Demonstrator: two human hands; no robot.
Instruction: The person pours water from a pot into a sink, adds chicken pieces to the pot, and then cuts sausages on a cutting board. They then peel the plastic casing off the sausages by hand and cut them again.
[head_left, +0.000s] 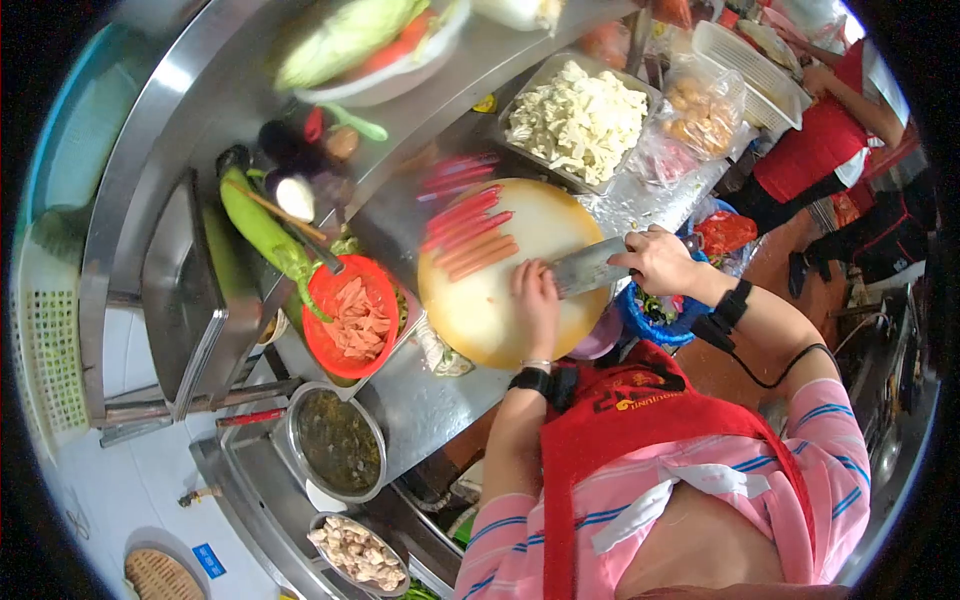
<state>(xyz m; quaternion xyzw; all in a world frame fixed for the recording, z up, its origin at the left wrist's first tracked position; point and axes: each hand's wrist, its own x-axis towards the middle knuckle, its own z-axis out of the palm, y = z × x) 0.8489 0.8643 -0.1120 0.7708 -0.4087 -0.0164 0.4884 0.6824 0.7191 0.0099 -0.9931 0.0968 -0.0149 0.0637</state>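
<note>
A round cutting board point(520, 335) lies on the steel counter. Red-wrapped sausages point(465, 220) and several unwrapped sausages point(480, 258) are lined up on its upper left part. My right hand point(655, 262) is closed round the handle end of a cleaver point(590, 267), whose wide blade lies over the board's right half. Beside the blade's left end, my left hand point(537, 292) is on the board with its fingers curled; whether anything is under them is hidden. More red-wrapped sausages point(460, 175) lie just past the board's upper left edge.
Left of the board stands a red bowl point(388, 285) of sliced meat. A tray of chopped cauliflower point(575, 120) is beyond the board, and a blue basket point(655, 325) is at its right. Steel bowl point(293, 440) at lower left. Another person point(820, 145) stands upper right.
</note>
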